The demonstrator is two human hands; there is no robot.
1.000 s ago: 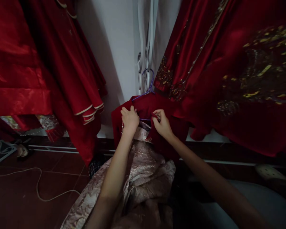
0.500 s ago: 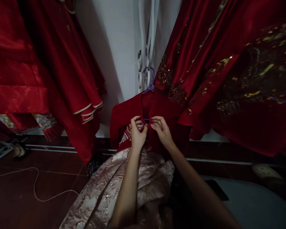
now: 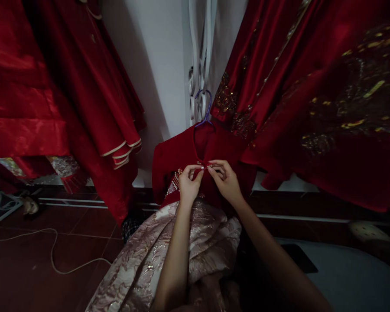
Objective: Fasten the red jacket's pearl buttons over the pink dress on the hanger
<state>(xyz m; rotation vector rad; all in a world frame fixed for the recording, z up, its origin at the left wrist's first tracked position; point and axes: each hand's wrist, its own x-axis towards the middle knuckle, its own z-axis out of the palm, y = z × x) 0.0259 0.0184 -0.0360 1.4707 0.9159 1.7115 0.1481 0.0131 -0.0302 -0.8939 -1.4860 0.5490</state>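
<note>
A dark red jacket (image 3: 173, 158) hangs in front of me on a purple hanger (image 3: 209, 112), its collar forming a V. At the front opening, my left hand (image 3: 190, 182) pinches one edge of the jacket between thumb and fingers. My right hand (image 3: 225, 180) pinches the opposite edge, fingertips almost touching the left ones. Small shiny fastenings show between the fingertips, too small to make out fully. A beaded ornament (image 3: 173, 184) decorates the jacket beside my left hand. Below, a pale pink brocade skirt (image 3: 143, 255) spreads under my forearms.
Red garments (image 3: 94, 95) hang at the left, and red sequinned garments (image 3: 351, 108) at the right. A white metal scroll frame (image 3: 192, 82) holds the hanger. A cable (image 3: 53, 255) lies on the tiled floor. A dark flat object (image 3: 300, 258) rests on a pale surface (image 3: 347, 277) at right.
Both hands have drawn the two jacket edges together; the gap between them at the front has closed. The view has shifted slightly.
</note>
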